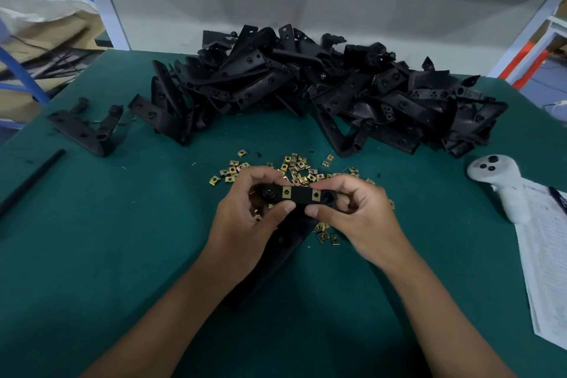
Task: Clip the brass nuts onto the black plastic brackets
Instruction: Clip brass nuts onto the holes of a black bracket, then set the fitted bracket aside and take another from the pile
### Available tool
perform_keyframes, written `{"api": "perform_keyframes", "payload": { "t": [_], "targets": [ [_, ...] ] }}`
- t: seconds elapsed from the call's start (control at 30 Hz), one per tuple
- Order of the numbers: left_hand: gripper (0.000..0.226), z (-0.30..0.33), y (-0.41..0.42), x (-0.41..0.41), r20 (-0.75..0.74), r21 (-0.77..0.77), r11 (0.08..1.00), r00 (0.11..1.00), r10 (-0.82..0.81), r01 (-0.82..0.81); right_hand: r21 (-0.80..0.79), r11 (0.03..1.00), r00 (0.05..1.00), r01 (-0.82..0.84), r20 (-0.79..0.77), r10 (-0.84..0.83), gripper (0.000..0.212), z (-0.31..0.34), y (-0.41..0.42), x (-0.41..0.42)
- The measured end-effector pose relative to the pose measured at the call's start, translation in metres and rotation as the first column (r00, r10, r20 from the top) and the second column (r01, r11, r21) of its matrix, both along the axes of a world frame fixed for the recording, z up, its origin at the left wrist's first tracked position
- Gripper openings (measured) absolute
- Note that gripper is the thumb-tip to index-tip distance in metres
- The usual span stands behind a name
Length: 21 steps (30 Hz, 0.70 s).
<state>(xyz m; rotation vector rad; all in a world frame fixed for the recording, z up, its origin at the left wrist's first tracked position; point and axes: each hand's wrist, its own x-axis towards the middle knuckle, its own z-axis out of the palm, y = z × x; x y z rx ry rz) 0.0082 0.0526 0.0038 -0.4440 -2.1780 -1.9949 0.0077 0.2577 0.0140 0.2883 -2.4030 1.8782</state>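
Note:
I hold one black plastic bracket (300, 196) between both hands above the green table (122, 224). My left hand (245, 212) grips its left end, my right hand (356, 215) grips its right end. Two brass nuts sit clipped on its top bar, one (286, 191) nearer the left and one (316, 194) nearer the right. The bracket's long leg runs down toward me between my forearms. Several loose brass nuts (294, 166) lie scattered on the table just beyond and under my hands. A large pile of black brackets (322, 89) fills the back of the table.
Two separate brackets (89, 129) lie at the far left. A black rod (30, 181) lies by the left edge. A white handheld controller (503, 184) and printed paper sheets (549, 270) sit at the right edge.

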Motion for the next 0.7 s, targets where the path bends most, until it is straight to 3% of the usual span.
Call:
{"api": "perform_keyframes", "payload": {
  "t": [0.13,0.27,0.37,0.5,0.7],
  "targets": [
    [0.031,0.005,0.002,0.007,-0.022,0.036,0.998,0.999,0.049,-0.048,0.039,0.998,0.996,0.045,-0.075,-0.042,0.044,0.011,0.002,0.005],
    [0.029,0.030,0.011,0.018,-0.127,-0.041,0.999,0.992,0.015,-0.020,0.240,0.960,0.960,0.145,-0.269,-0.078,0.036,0.048,0.018,0.027],
    [0.025,0.051,0.035,0.036,-0.205,-0.135,0.989,0.975,-0.090,0.063,0.298,0.936,0.939,0.187,-0.333,-0.081,0.027,0.069,0.044,0.068],
    [0.023,0.068,0.088,0.076,-0.230,-0.218,0.951,0.935,-0.269,0.220,0.299,0.896,0.916,0.327,-0.333,-0.223,0.026,0.086,0.090,0.146],
    [0.030,0.074,0.200,0.164,-0.245,-0.237,0.820,0.785,-0.569,0.521,0.300,0.693,0.752,0.655,-0.350,-0.559,0.032,0.090,0.160,0.303]
  ]
}}
